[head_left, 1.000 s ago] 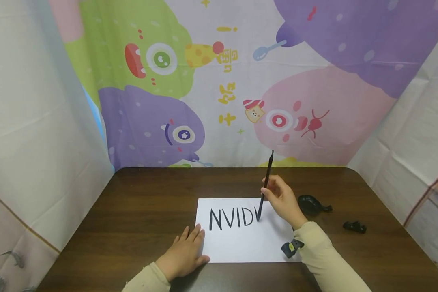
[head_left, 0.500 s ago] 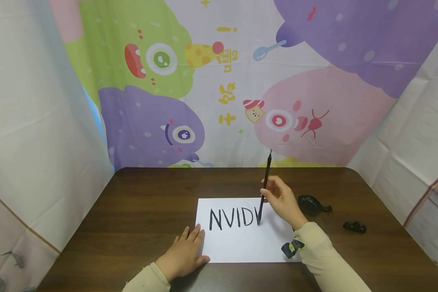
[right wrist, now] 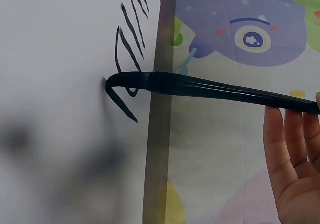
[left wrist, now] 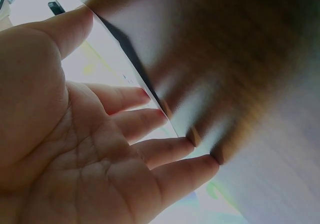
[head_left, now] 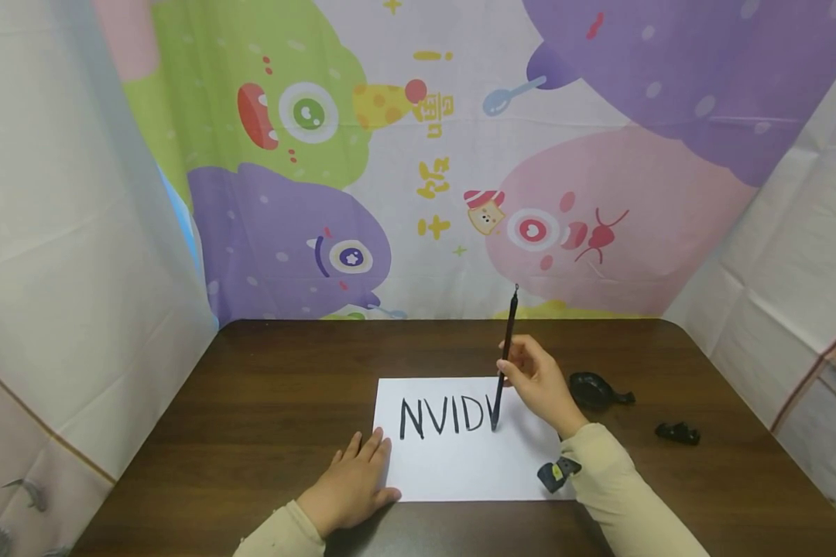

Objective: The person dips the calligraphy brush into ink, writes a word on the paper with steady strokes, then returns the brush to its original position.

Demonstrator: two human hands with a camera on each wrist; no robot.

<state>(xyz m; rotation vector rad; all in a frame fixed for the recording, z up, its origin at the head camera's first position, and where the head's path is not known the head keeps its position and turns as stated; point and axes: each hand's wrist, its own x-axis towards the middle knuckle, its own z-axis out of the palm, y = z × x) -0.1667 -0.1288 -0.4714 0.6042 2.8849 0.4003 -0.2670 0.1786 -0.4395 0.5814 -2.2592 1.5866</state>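
My right hand (head_left: 539,387) pinches a black writing brush (head_left: 509,333), held nearly upright with its top leaning slightly right. The bristles touch a white sheet of paper (head_left: 460,472), at the foot of a stroke just right of the black letters "NVID" (head_left: 440,416). In the right wrist view the inked bristles of the brush (right wrist: 200,86) bend against the sheet, and fingers (right wrist: 275,139) support the handle. With fingers spread, my left hand (head_left: 351,483) rests on the table and the paper's left edge. Its palm (left wrist: 90,149) shows in the left wrist view.
A black dish with a short stem (head_left: 594,391) lies right of the paper, partly behind my right wrist. Farther right is a small bumpy black object (head_left: 677,433). The dark wooden table (head_left: 272,387) meets a cartoon-printed curtain (head_left: 418,286) at its back edge.
The brush tip has moved a little down the paper, lengthening the stroke after the D, and is almost still over the last half second. My left hand stays in place.
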